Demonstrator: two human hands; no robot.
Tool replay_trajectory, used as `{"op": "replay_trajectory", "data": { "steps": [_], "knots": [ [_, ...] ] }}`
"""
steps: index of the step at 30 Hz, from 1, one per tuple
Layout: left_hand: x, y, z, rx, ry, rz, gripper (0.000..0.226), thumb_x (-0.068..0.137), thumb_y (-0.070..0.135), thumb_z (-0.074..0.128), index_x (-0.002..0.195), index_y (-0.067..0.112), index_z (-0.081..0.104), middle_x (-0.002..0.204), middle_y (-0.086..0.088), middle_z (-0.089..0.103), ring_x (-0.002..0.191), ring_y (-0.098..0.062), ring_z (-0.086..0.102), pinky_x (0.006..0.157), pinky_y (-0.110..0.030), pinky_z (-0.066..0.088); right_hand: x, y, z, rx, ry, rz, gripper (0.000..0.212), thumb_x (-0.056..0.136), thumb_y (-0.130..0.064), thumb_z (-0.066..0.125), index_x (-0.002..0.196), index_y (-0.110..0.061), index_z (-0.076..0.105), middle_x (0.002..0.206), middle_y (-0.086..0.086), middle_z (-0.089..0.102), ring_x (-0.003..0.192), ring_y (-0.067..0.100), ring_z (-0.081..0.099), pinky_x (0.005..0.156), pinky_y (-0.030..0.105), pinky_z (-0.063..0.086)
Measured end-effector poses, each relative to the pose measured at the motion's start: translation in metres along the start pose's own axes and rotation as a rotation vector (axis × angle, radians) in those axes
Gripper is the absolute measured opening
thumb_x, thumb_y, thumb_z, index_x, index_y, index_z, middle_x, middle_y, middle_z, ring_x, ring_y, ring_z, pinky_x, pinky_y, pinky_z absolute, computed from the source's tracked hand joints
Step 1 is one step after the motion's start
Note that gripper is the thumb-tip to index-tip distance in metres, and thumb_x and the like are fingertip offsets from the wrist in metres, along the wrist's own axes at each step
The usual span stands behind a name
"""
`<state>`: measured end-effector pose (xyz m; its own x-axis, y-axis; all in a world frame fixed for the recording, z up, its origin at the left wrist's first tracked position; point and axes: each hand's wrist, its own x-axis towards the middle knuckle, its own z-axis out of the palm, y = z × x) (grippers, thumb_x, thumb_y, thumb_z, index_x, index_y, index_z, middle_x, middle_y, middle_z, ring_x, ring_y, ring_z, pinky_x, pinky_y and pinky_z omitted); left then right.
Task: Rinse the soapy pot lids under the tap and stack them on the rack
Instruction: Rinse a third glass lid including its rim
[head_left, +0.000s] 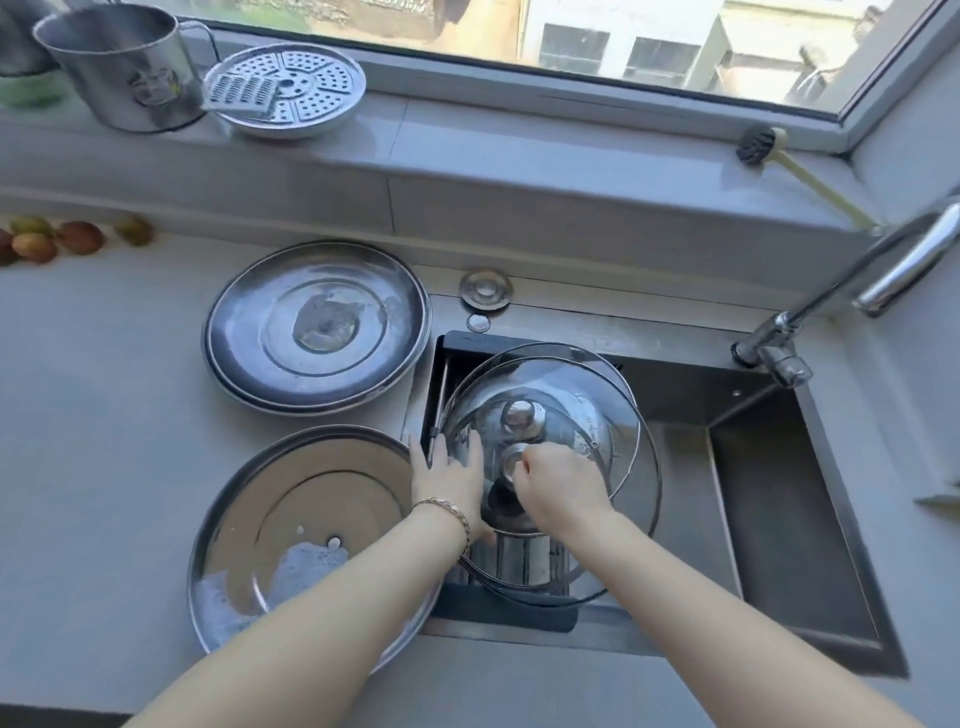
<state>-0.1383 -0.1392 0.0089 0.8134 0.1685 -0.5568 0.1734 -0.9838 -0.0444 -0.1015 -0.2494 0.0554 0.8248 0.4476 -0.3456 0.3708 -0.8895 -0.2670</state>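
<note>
Several glass pot lids (582, 395) with metal knobs lie overlapping on the dark rack (509, 605) at the left end of the sink. My right hand (561, 483) grips the knob of the nearest glass lid. My left hand (449, 480) rests flat with straight fingers on the left rim of the same lids. A large steel lid (291, 519) holding soap foam lies upside down on the counter to the left. A second large steel lid (317, 327) lies behind it. The tap (852, 291) stands at the right, and no water shows.
The steel sink basin (779, 509) opens to the right of the rack. On the window sill stand a steel mug (124, 67), a perforated steamer plate with a grater (285, 88) and a brush (758, 148). Some fruit (57, 239) lies on the far-left counter.
</note>
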Motion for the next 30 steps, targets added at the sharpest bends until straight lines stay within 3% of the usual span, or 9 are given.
{"op": "replay_trajectory", "data": {
  "steps": [4,6,8,12,18,22,24,27,30],
  "knots": [
    [0.006,-0.002,0.003,0.006,0.033,0.003,0.107,0.077,0.062,0.054,0.147,0.010,-0.009,0.145,-0.013,0.040,0.145,-0.031,0.000,0.111,-0.058,-0.010,0.003,0.006,0.006,0.089,0.023,0.033,0.025,0.096,-0.021,0.035,0.090,-0.010,0.057,0.090,0.011,0.056,0.094,0.032,0.056,0.070,0.032,0.032],
    [0.006,-0.002,0.003,0.006,0.036,0.002,0.101,0.081,0.058,0.052,0.147,0.010,-0.008,0.144,-0.013,0.041,0.145,-0.031,-0.001,0.111,-0.057,-0.010,0.002,0.009,0.009,0.093,0.021,0.036,0.029,0.096,-0.024,0.036,0.070,-0.015,0.044,0.076,0.002,0.044,0.084,0.030,0.052,0.068,0.030,0.030],
    [0.005,-0.003,0.002,-0.001,0.045,-0.003,0.092,0.086,0.053,0.048,0.147,0.009,-0.006,0.142,-0.014,0.044,0.145,-0.032,-0.002,0.111,-0.057,-0.010,0.001,0.011,0.011,0.073,-0.018,0.036,0.037,0.096,-0.032,0.036,0.061,-0.021,0.031,0.076,0.000,0.042,0.077,0.024,0.046,0.066,0.029,0.031],
    [0.000,-0.011,0.001,-0.016,0.054,-0.005,0.066,0.093,0.041,0.036,0.146,0.011,0.011,0.143,-0.011,0.042,0.145,-0.032,0.000,0.112,-0.057,-0.008,-0.002,0.015,0.014,0.032,-0.111,0.040,0.035,0.092,-0.049,0.039,0.081,-0.018,0.051,0.093,0.002,0.057,0.086,0.023,0.055,0.071,0.031,0.039],
    [-0.006,-0.023,0.006,-0.187,0.051,0.035,0.042,0.093,0.034,0.038,0.131,0.016,0.038,0.138,-0.002,0.047,0.145,-0.026,0.005,0.114,-0.053,-0.003,-0.005,0.018,0.012,0.060,-0.126,0.060,0.024,0.094,-0.039,0.043,0.081,-0.018,0.046,0.092,0.001,0.052,0.084,0.022,0.053,0.071,0.030,0.040],
    [-0.015,-0.042,0.004,-0.364,0.241,-0.004,0.043,0.093,0.026,0.040,0.135,0.019,0.038,0.145,0.003,0.037,0.144,-0.020,0.010,0.115,-0.047,0.002,-0.019,0.003,0.009,0.223,-0.060,0.122,0.022,0.093,-0.035,0.045,0.083,-0.016,0.052,0.094,0.005,0.062,0.089,0.025,0.059,0.074,0.031,0.045],
    [-0.021,-0.057,0.001,-0.436,0.308,-0.066,0.044,0.093,0.023,0.040,0.136,0.019,0.037,0.146,0.002,0.035,0.144,-0.019,0.011,0.116,-0.043,0.005,-0.027,-0.014,0.016,0.389,-0.165,0.170,0.028,0.091,-0.037,0.046,0.076,-0.014,0.053,0.083,0.009,0.067,0.082,0.027,0.064,0.072,0.030,0.048],
    [-0.028,-0.081,0.002,-0.523,0.347,-0.137,0.044,0.092,0.021,0.043,0.136,0.016,0.040,0.146,-0.001,0.038,0.143,-0.023,0.016,0.117,-0.041,0.012,-0.028,-0.037,0.045,0.526,-0.456,0.243,0.032,0.088,-0.039,0.049,0.071,-0.013,0.049,0.067,0.008,0.061,0.059,0.023,0.062,0.063,0.026,0.051],
    [-0.036,-0.099,0.006,-0.588,0.375,-0.178,0.042,0.091,0.019,0.046,0.133,0.012,0.045,0.141,-0.005,0.045,0.141,-0.027,0.022,0.115,-0.039,0.017,-0.022,-0.048,0.077,0.692,-0.471,0.314,0.022,0.086,-0.031,0.052,0.095,-0.011,0.050,0.086,0.007,0.061,0.067,0.021,0.060,0.059,0.029,0.052]
  ]
}}
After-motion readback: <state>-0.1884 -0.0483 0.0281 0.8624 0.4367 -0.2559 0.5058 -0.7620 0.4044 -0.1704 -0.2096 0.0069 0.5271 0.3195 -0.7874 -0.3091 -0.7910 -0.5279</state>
